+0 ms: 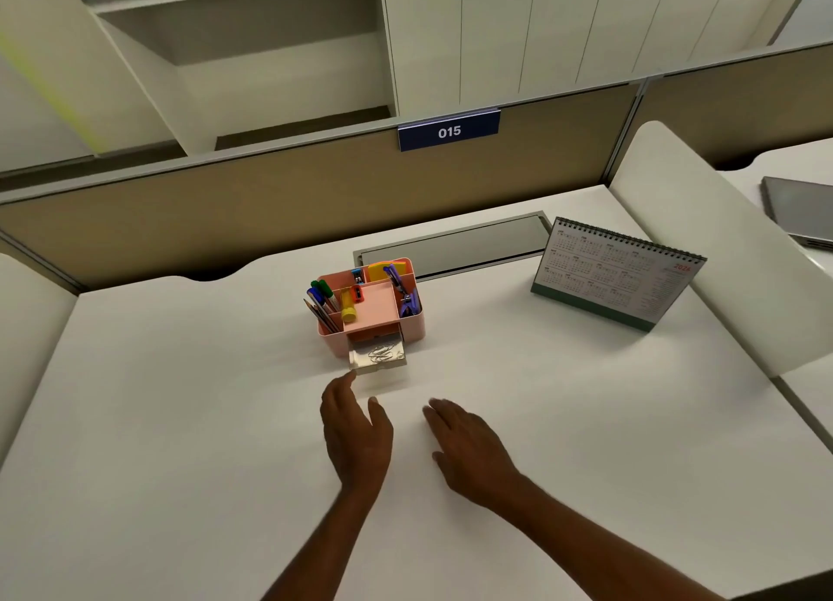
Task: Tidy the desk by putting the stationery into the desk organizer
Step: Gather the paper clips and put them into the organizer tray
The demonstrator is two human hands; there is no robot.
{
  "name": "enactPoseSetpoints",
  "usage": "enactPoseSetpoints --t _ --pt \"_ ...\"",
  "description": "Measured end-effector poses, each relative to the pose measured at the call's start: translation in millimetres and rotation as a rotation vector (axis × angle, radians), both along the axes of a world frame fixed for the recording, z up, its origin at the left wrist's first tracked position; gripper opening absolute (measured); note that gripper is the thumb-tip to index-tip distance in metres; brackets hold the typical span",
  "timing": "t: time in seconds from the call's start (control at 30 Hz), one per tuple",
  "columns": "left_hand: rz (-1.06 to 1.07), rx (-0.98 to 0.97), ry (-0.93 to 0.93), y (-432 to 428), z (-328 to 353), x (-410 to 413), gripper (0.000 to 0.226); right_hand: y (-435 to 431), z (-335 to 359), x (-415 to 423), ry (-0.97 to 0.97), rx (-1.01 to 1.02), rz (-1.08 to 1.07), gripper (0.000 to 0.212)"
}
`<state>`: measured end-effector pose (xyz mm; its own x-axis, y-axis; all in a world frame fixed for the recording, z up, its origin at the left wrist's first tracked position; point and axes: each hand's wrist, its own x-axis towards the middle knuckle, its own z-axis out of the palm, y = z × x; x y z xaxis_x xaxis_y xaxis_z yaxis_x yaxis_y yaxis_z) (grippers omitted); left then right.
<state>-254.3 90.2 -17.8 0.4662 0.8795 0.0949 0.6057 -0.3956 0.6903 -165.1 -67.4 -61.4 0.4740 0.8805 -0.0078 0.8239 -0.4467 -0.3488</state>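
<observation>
Desk organizer (374, 305), pink, stands mid-worktop (180, 397) with its clear drawer (377, 357) pulled out toward the person. The left hand (356, 438) has its fingers (345, 386) spread and empty, one fingertip at the drawer's near left corner (touching or just short, the blur hides which). The right hand (469, 447) lies flat, fingers loose, holding nothing, well apart from the drawer. Paper clips (383, 353) sit inside the drawer. Markers (322, 296), a yellow glue stick (348, 310), sticky notes (387, 269) and scissors (403, 292) fill the upper compartments. A desk calendar (617, 274) stands to the right.
</observation>
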Motion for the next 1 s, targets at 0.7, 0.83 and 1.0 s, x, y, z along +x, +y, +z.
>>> enactPoseSetpoints --t 0.7,0.83,1.0 --pt "-0.167 -0.124 0.179 41.1 -0.8 11.9 0.058 93.3 25.1 35.3 -0.071 -0.121 0.079 0.093" --pt "-0.222 -0.146 0.163 49.5 -0.1 17.0 0.061 101.7 28.0 41.2 -0.045 -0.115 0.054 0.093" --pt "-0.271 -0.164 0.188 59.2 -1.1 24.7 0.065 109.9 29.5 45.1 -0.036 -0.087 0.040 0.094"
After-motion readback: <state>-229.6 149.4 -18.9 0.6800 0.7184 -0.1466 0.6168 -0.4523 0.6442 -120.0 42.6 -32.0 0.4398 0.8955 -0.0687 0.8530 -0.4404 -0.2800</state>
